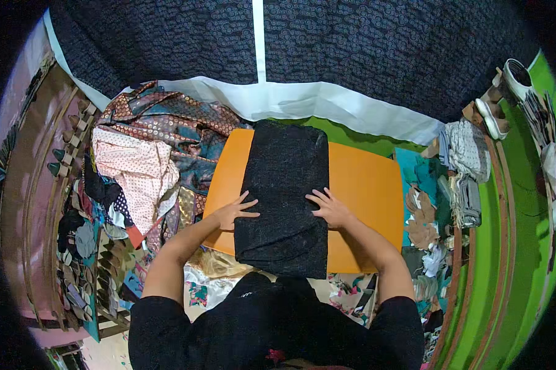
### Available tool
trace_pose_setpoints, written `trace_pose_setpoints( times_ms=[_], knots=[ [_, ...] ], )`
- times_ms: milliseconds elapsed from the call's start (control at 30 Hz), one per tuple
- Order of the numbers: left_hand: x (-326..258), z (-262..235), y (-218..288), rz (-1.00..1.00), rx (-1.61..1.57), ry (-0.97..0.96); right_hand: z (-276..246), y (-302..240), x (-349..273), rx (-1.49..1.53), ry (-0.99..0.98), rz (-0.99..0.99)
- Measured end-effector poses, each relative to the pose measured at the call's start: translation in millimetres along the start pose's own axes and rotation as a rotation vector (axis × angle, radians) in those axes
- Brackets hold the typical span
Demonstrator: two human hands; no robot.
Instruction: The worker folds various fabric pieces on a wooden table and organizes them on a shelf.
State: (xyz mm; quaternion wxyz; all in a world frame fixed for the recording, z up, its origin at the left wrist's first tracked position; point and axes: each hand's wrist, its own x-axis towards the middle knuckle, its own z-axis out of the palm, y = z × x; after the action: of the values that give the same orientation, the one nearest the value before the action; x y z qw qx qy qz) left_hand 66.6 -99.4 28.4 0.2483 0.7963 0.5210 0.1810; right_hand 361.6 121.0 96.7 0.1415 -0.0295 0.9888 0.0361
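A black textured cloth point(284, 166), folded into a long rectangle, lies across the middle of an orange table point(367, 197). Its near end reaches past the table's front edge toward my body, and some creases run over its lower half. My left hand point(233, 211) rests at the cloth's left edge, fingers spread and fingertips on the fabric. At the right edge, my right hand point(331, 208) lies with its fingers spread, the tips touching the cloth. Neither hand grips anything.
Left of the table are a heaped patterned cloth point(198, 117) and a pink dotted cloth point(130, 163). Folded grey and white fabrics point(467, 148) sit at the right, near white shoes point(491, 118). A dark patterned curtain point(383, 49) with a white border hangs beyond the table.
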Motion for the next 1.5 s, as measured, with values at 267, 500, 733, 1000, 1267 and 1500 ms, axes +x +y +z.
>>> trace_pose_setpoints(
  times_ms=[267, 500, 733, 1000, 1267, 1500],
  knots=[
    [2, -17, 18, 0.017, 0.259, -0.167, 49, -7, -1, -0.086, 0.276, -0.035],
    [-4, -2, -2, 0.062, -0.014, -0.108, 29, -6, 15, 0.401, -0.002, -0.165],
    [5, 18, -21, -0.645, -0.409, 0.611, 106, 12, 42, 1.052, -0.007, 0.173],
    [54, -24, -27, -0.877, -0.912, 0.699, 116, 19, 54, 1.611, 0.370, 0.958],
    [70, -54, -15, -0.646, -0.901, 0.659, 87, -8, 53, 1.400, 0.845, 1.041],
    [66, -19, -36, -0.658, -0.789, 0.655, -23, -44, 40, 0.473, 1.154, 0.735]
  ],
)
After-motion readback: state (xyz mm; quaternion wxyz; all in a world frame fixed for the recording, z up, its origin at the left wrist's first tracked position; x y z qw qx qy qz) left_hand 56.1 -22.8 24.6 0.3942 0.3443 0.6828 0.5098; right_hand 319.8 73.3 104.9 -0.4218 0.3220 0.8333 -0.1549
